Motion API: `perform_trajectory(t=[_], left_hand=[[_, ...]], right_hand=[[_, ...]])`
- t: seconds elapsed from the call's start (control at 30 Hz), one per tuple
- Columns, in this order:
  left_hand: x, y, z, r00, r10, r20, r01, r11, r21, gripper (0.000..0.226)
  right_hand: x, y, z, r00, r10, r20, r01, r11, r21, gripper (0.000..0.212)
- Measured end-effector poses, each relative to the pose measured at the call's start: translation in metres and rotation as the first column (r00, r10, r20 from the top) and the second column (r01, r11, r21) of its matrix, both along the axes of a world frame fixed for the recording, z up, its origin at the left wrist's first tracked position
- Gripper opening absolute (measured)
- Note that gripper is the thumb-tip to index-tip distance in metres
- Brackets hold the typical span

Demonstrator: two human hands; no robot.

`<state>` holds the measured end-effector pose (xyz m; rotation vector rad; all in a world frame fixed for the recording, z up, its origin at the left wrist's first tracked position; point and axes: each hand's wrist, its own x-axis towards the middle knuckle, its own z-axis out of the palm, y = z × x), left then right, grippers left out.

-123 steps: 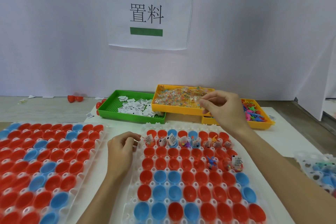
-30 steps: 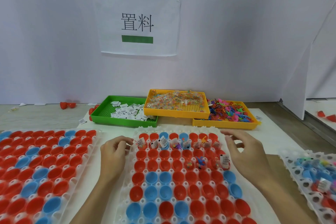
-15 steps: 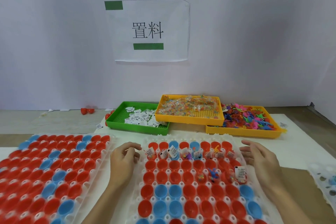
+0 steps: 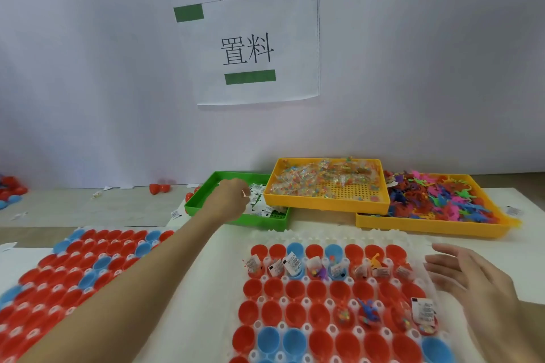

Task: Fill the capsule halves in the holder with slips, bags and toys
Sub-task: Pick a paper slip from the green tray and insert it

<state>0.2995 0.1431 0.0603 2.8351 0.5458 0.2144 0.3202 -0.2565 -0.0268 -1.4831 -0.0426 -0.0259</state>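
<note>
The white capsule holder (image 4: pixel 324 234) lies in front of me with red and blue capsule halves (image 4: pixel 295 289) in rows. Its second row holds slips, bags and toys, and so do several halves at the right of the fourth row. My left hand (image 4: pixel 231 197) reaches into the green tray (image 4: pixel 198 203), fingers curled down over the paper slips (image 4: pixel 259 206); the knuckles hide whether a slip is pinched. My right hand (image 4: pixel 472 283) hovers with fingers spread at the holder's right edge, holding nothing.
An orange tray of small clear bags (image 4: pixel 324 204) overlaps the green tray, and a yellow tray of coloured toys (image 4: pixel 427 226) sits to its right. A second holder of capsule halves (image 4: pixel 77 229) lies at left. Loose red halves (image 4: pixel 159 188) lie near the wall.
My left hand has left the holder's left edge and stretched forward into the green tray. My right hand has stayed open by the holder's right edge.
</note>
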Motion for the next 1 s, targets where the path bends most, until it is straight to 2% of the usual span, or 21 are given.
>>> perform_trajectory(t=[0.1,0.3,0.4,0.6,0.8,0.9,1.0], left_hand=[[0.014,0.005,-0.005,0.985,0.008,-0.17,-0.01,1.0,-0.01,0.023],[0.021,0.007,-0.008,0.974,0.038,-0.222,-0.052,0.997,-0.061,0.018],[0.018,0.008,-0.013,0.983,0.041,-0.178,-0.059,0.993,-0.099,0.006],[0.014,0.011,-0.021,0.995,0.065,-0.069,-0.075,0.987,-0.144,0.015],[0.014,0.011,-0.018,0.991,0.088,0.098,-0.07,0.981,-0.181,0.01],[0.012,0.014,-0.013,0.982,0.084,0.168,-0.043,0.972,-0.232,0.017],[0.008,0.016,-0.008,0.965,0.13,0.228,-0.044,0.937,-0.346,0.024]], right_hand=[[0.001,0.0,0.002,1.0,0.009,-0.01,-0.009,0.999,0.049,0.036],[0.002,0.0,0.001,1.0,0.012,-0.017,-0.01,0.997,0.076,0.036],[0.003,0.0,-0.001,1.0,0.005,-0.016,-0.004,0.998,0.061,0.036],[0.003,0.002,-0.001,0.999,-0.022,-0.023,0.023,0.999,0.035,0.037],[0.004,0.002,-0.003,0.999,-0.028,-0.023,0.029,0.999,0.025,0.037],[0.003,0.002,-0.002,0.999,-0.033,-0.021,0.033,0.999,0.023,0.037],[0.002,0.003,-0.001,0.999,-0.034,-0.016,0.035,0.999,0.011,0.038]])
